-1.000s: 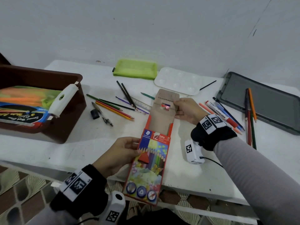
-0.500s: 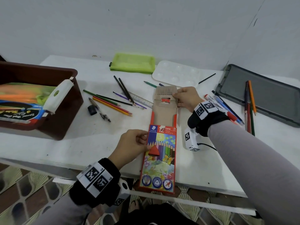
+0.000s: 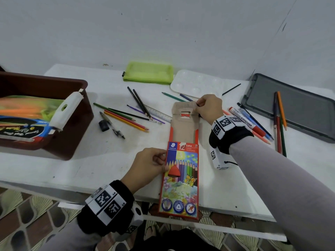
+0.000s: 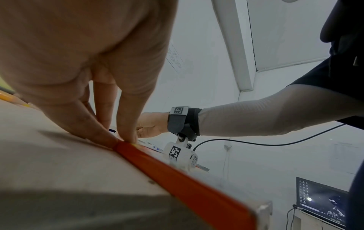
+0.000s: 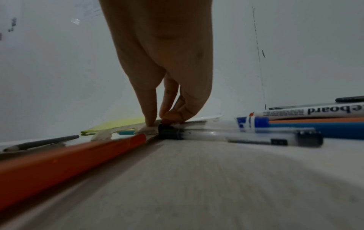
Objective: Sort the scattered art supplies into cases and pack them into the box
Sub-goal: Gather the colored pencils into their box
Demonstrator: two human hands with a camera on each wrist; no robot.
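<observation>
A colourful pencil box (image 3: 181,180) lies lengthwise at the table's front edge, its lower end past the edge. Its brown flap (image 3: 184,122) is folded open, away from me. My left hand (image 3: 162,163) holds the box's left edge near the printed pencil tips; in the left wrist view its fingertips (image 4: 126,138) sit on the orange side. My right hand (image 3: 198,105) pinches the flap's far right corner, and its fingertips (image 5: 152,124) press the cardboard. Loose coloured pencils (image 3: 126,118) lie left of the flap. The brown box (image 3: 76,113) stands at the left.
A green pouch (image 3: 148,73) and white palette (image 3: 195,84) lie at the back. A grey tray (image 3: 299,113) is at the right, with pencils (image 3: 279,124) across its edge and markers (image 3: 244,122) beside my right wrist. A ruler (image 3: 158,113) and compass (image 3: 113,127) lie mid-table.
The pencil box has straightened from a tilt and now points away from me. My right hand slid from the flap's side to its far corner. My left hand kept its hold.
</observation>
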